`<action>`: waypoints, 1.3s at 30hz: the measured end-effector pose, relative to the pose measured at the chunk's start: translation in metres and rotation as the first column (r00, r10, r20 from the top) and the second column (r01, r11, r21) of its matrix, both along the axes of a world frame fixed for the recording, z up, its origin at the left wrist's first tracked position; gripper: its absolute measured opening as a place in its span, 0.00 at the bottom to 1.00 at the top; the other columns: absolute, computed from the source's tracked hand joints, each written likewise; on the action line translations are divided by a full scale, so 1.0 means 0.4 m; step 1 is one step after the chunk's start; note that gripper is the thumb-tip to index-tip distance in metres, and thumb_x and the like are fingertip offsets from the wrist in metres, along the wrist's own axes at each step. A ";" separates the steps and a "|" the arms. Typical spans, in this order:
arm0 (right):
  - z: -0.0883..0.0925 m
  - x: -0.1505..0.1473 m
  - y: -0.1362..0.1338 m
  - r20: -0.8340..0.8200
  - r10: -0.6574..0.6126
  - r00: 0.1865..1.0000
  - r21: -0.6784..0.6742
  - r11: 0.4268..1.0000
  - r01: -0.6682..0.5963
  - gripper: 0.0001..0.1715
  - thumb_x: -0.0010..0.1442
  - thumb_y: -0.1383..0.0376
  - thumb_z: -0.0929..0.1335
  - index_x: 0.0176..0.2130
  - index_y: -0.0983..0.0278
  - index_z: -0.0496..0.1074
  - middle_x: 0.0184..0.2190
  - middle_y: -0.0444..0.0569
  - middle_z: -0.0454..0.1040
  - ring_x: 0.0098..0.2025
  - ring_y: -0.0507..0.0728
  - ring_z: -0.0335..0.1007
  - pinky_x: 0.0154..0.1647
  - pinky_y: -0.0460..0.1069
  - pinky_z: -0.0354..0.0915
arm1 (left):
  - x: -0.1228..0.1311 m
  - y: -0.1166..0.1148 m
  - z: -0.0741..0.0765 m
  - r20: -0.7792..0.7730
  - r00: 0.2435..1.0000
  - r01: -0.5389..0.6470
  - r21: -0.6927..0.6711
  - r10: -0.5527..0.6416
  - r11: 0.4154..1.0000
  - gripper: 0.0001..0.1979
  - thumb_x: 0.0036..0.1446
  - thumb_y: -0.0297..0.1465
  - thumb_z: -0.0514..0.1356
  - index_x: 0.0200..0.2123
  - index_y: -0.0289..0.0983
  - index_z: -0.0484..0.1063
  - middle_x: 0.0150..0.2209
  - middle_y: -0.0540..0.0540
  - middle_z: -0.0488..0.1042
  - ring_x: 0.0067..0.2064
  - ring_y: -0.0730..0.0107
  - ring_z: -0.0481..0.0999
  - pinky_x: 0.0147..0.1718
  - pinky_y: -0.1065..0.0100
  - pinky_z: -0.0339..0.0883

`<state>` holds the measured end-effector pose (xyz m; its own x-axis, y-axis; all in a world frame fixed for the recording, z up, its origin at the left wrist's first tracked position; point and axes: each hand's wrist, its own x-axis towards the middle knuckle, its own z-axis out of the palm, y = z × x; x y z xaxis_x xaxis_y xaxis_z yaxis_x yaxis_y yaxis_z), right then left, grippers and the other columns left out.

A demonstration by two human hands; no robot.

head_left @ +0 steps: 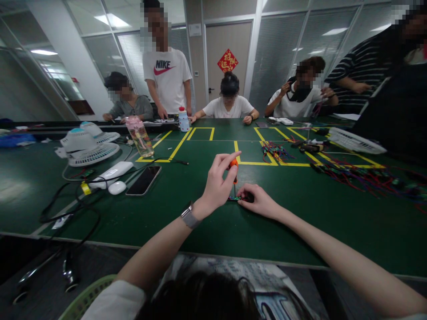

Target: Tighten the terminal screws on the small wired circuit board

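Note:
My left hand (218, 180) is closed round an orange-handled screwdriver (234, 164), held upright with its tip down on a small dark circuit board (237, 198) lying on the green table (300, 213). A watch sits on that wrist. My right hand (258, 201) rests on the table with its fingers pinched on the board's right side, holding it flat. Most of the board is hidden under both hands.
A black phone (144, 180), white mouse (117, 187), white power strip (111, 172), cables and two desk fans (87, 149) lie at left. A pink bottle (140, 136) stands behind them. Coloured wire bundles (367, 178) cover the right. Several people sit or stand at the far edge.

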<state>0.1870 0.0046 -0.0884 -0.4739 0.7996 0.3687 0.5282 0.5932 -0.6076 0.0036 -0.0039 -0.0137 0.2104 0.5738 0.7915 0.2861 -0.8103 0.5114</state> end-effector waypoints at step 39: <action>-0.005 -0.002 0.004 -0.024 -0.014 1.000 -0.007 1.000 0.014 0.05 0.53 0.68 0.70 0.34 0.65 0.74 0.28 0.46 0.71 0.30 0.54 0.67 0.32 0.48 0.63 | 0.005 0.001 0.000 0.027 0.999 -0.040 0.096 0.037 0.995 0.09 0.57 0.30 0.64 0.42 0.38 0.75 0.35 0.49 0.69 0.35 0.73 0.70 0.38 0.70 0.67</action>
<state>0.1864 0.0061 -0.0904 -0.4540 0.8086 0.3742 0.5216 0.5818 -0.6241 0.0054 -0.0034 -0.0139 0.1691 0.5016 0.8484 0.3062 -0.8449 0.4386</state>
